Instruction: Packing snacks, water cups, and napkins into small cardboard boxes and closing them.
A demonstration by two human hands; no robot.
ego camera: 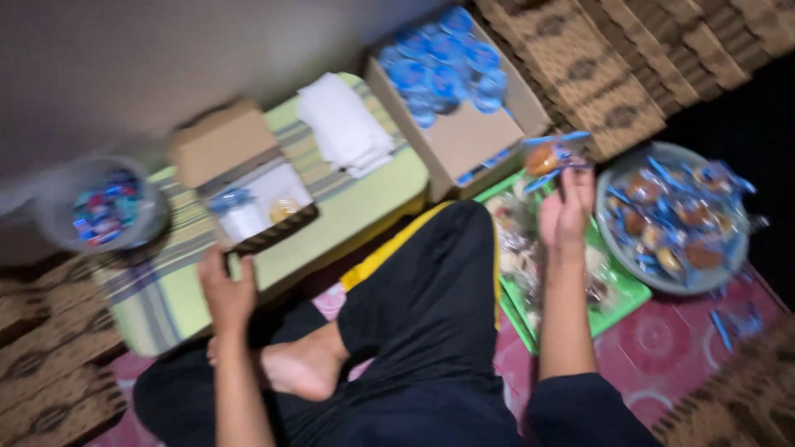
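The wrapped bun (548,157) sits right of centre in the upper frame, pinched at the fingertips of the right hand (566,217), fingers closed on its clear wrapper with blue ends. Below this hand lies a green tray (617,300) of wrapped pastries; to the right, a round bowl (675,217) holds more wrapped buns. The left hand (225,291), lower left of centre, grips the edge of an open snack box (263,209), fingers curled around its patterned rim. The box rests on a low green striped desk (356,207). A carton of blue-lidded cups (447,70) stands at upper centre
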